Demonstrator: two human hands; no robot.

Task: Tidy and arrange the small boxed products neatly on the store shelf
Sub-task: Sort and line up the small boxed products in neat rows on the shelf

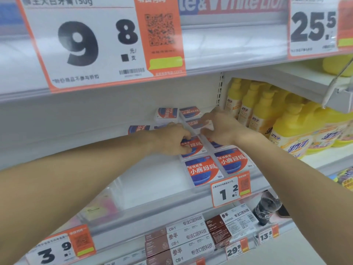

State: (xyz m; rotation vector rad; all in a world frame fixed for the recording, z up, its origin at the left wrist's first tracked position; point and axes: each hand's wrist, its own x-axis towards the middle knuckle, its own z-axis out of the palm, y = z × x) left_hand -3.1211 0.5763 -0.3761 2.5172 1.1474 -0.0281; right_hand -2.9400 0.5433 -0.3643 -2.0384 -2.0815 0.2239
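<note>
The middle shelf (145,180) carries small flat boxes (203,170), white with an orange and blue label and white Chinese print, "30x" in one corner. They lie face up in two rows running from the front lip toward the back wall. Two boxes sit side by side at the front, just behind the price tag (230,190) reading 1.2. Two more lie behind them, partly under the hands. At the back, two short stacks (168,114) stand near the wall, and another box (138,129) lies to their left, apart from the rows.

The left hand (172,138) rests on the second box of the left row, fingers curled down over its far edge and gripping it. The right hand (219,125) reaches over the right row and pinches a box (196,124) between thumb and fingers, the box tilted a little and blurred.

To the right, past the upright, yellow pump bottles (263,111) crowd the neighbouring shelf. The shelf below holds brown and white cartons (189,236) stacked lengthwise, and a dark bottle (266,208) beside them. Large tags (89,41) reading 9.8 and 25.5 hang from the shelf above.
</note>
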